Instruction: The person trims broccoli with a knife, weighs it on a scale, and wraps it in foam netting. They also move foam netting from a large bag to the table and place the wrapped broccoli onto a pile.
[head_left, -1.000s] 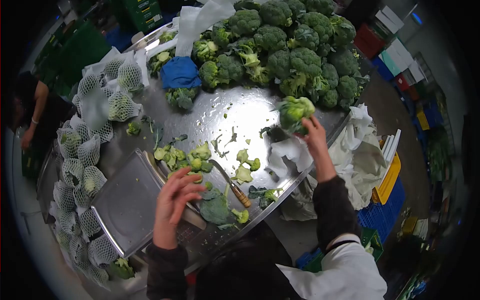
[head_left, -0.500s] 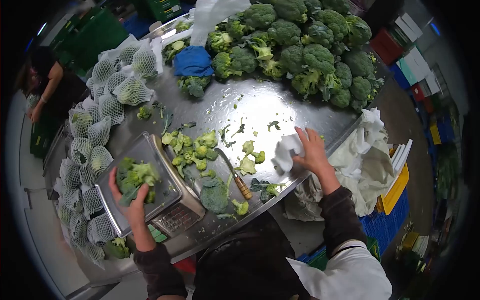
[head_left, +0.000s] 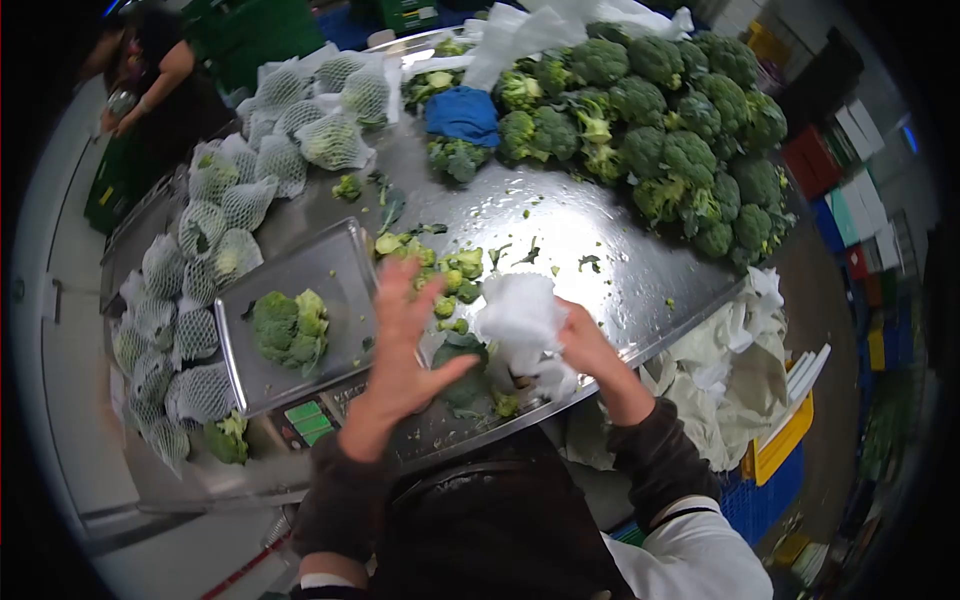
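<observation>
1. My left hand [head_left: 405, 345] is spread wide, fingers fanned apart and palm facing the table, holding nothing. It hovers above the right edge of the scale tray [head_left: 330, 270] and the loose florets [head_left: 440, 275], and I cannot tell whether it touches either.
2. My right hand [head_left: 585, 345] is closed around a white foam net sleeve [head_left: 520, 320], gripping it from the right side so that the bunched net stands up between my two hands.
3. The net sleeve sits just above the near edge of the steel table [head_left: 600, 240], close to my left fingertips but apart from them.
4. A trimmed broccoli head [head_left: 290, 328] lies on the scale tray, to the left of my open hand and well clear of it.
5. The scale's display [head_left: 308, 420] glows green below the tray; its digits are too small for me to read.
6. Netted broccoli [head_left: 215, 235] is heaped along the left side of the table, and a pile of bare broccoli [head_left: 680, 130] fills the far right, with a blue cloth [head_left: 465, 112] lying against it.
7. Another person [head_left: 165, 80] stands at the far left corner.
8. I can make out no brand or readable writing anywhere.
</observation>
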